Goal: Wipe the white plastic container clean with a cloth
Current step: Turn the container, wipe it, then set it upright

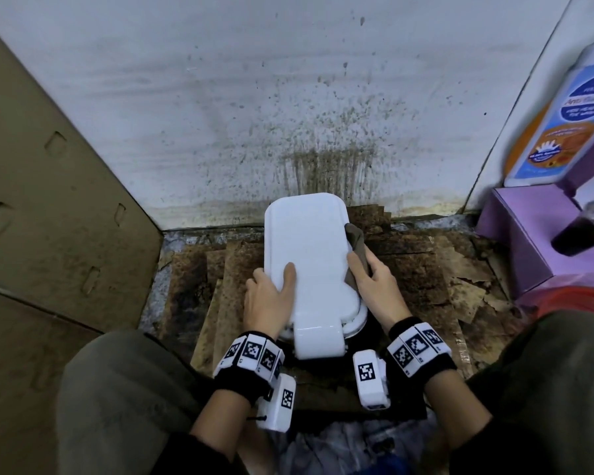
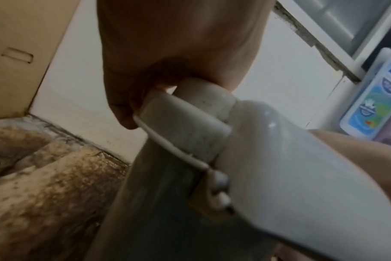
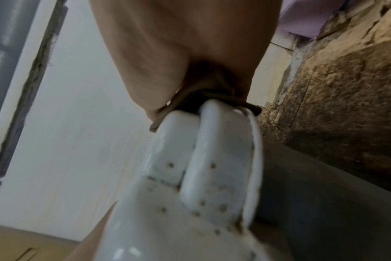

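Observation:
The white plastic container [image 1: 309, 255], oblong with a lid and a front latch, is held tilted over a stained floor. My left hand [image 1: 271, 293] grips its left edge, thumb on the lid and fingers underneath; the left wrist view shows this hand [image 2: 167, 58] curled round the container's rim [image 2: 185, 123]. My right hand [image 1: 371, 275] holds a brown cloth [image 1: 355, 241] against the container's right edge. From the right wrist the cloth [image 3: 190, 106] is pinched between the palm and the container [image 3: 201, 176], which carries small dirt specks.
A dirty white wall [image 1: 254, 114] rises just behind the container. A brown cardboard panel [image 1: 48, 200] stands on the left. On the right are a purple box [image 1: 528, 234], a labelled bottle [image 1: 570, 114] and a red rim [image 1: 576, 299]. Stained cardboard sheets [image 1: 426, 269] cover the floor.

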Tool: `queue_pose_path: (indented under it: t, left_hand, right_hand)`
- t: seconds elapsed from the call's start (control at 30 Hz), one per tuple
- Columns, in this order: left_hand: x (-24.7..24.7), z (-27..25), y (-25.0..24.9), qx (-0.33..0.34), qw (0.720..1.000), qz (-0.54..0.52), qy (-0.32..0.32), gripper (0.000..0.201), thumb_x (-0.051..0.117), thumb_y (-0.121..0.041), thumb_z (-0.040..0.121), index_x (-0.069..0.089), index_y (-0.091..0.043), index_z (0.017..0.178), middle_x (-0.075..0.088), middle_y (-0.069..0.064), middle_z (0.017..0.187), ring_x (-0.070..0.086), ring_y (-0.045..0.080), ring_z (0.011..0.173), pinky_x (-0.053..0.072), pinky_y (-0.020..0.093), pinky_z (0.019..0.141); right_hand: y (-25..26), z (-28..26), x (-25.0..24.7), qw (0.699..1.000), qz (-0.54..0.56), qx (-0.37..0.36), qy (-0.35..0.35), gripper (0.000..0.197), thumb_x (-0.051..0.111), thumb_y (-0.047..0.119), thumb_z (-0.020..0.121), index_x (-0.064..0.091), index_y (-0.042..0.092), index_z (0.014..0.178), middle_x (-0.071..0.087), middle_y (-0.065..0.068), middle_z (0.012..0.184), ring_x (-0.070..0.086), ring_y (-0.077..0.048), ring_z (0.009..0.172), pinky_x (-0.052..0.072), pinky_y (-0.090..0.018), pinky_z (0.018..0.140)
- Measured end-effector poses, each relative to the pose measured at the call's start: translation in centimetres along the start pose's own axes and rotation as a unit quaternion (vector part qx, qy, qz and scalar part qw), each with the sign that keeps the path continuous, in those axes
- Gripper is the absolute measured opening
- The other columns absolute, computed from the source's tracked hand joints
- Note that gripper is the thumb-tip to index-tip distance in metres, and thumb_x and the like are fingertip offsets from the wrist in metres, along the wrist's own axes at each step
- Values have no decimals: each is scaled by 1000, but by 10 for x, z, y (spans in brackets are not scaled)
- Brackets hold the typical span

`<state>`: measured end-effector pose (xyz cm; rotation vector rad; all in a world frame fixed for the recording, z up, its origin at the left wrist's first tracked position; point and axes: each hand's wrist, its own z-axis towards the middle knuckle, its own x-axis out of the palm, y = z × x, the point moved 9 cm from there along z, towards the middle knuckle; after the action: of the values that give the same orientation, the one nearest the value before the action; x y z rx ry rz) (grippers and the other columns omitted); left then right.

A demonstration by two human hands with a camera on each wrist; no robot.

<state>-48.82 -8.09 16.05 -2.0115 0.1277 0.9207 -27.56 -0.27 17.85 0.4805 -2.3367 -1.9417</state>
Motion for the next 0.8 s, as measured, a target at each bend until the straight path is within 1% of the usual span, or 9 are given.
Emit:
queue_pose_path:
  t: [0.07, 0.1, 0.2, 0.3, 0.37, 0.47, 0.57, 0.67, 0.8]
  left_hand:
    - [-1, 2, 2, 10, 999, -34, -8, 75, 35, -91, 75, 42, -24, 109, 55, 4, 112, 62, 30, 100, 57, 54, 82]
    - [-1, 1, 2, 13, 999, -44, -9, 75, 36, -93, 72, 42, -26, 106, 58, 3, 109, 63, 29, 98, 58, 54, 81]
    - [-5, -3, 0, 26, 998, -59, -17, 70, 41, -90, 74, 46, -27, 104, 61, 0, 106, 64, 25, 96, 57, 50, 84]
    - [-9, -8, -7, 46, 996, -66, -24, 59, 47, -83, 79, 51, -29, 102, 64, -2, 104, 64, 21, 95, 56, 48, 86]
    - [-13, -5, -14, 69, 996, -60, -18, 54, 51, -78, 84, 54, -29, 106, 65, -3, 107, 63, 19, 97, 55, 46, 88]
    - [-20, 6, -21, 107, 994, -36, 1, 53, 53, -75, 85, 60, -30, 111, 67, -5, 110, 63, 19, 101, 54, 45, 89]
    - [-23, 15, -23, 133, 991, -6, 15, 58, 50, -78, 83, 64, -32, 116, 67, -5, 114, 62, 20, 108, 52, 47, 95]
    - [-23, 18, -24, 140, 990, 7, 14, 56, 50, -74, 87, 64, -32, 121, 66, -3, 119, 60, 21, 112, 51, 47, 98]
    - [-23, 17, -20, 128, 992, -4, 6, 58, 45, -74, 87, 64, -31, 121, 66, -1, 118, 60, 23, 112, 51, 49, 97]
  right_hand:
    - [8, -2, 2, 1000, -26, -15, 1, 43, 56, 45, 99, 50, 40, 142, 72, 19, 104, 68, 1, 95, 57, -31, 87]
    - [9, -3, 2, 999, -31, -18, -4, 43, 58, 42, 98, 51, 39, 141, 72, 18, 104, 68, 0, 93, 58, -32, 86]
    - [9, -4, -2, 999, -33, -17, -26, 36, 62, 37, 96, 54, 41, 131, 72, 12, 105, 68, -8, 97, 59, -36, 85]
    - [-1, -7, -2, 997, -47, -2, -65, 43, 61, 51, 88, 53, 43, 130, 68, 5, 111, 67, -15, 101, 59, -44, 86]
    - [-9, -14, -1, 991, -54, 12, -118, 60, 56, 61, 83, 46, 43, 139, 63, -1, 116, 63, -21, 106, 56, -49, 91]
    - [-12, -35, 8, 981, -59, 28, -184, 70, 52, 54, 92, 23, 40, 154, 49, -9, 127, 45, -27, 122, 43, -48, 105]
    - [-15, -52, 22, 978, -59, 42, -196, 79, 50, 51, 97, 5, 34, 160, 37, -11, 133, 34, -28, 130, 33, -45, 112]
    - [-23, -50, 24, 977, -54, 54, -198, 84, 49, 52, 98, -2, 29, 160, 33, -8, 137, 30, -27, 134, 30, -41, 115]
    - [-23, -42, 25, 980, -63, 54, -183, 85, 50, 54, 97, -4, 34, 159, 31, -6, 136, 30, -26, 133, 30, -38, 114]
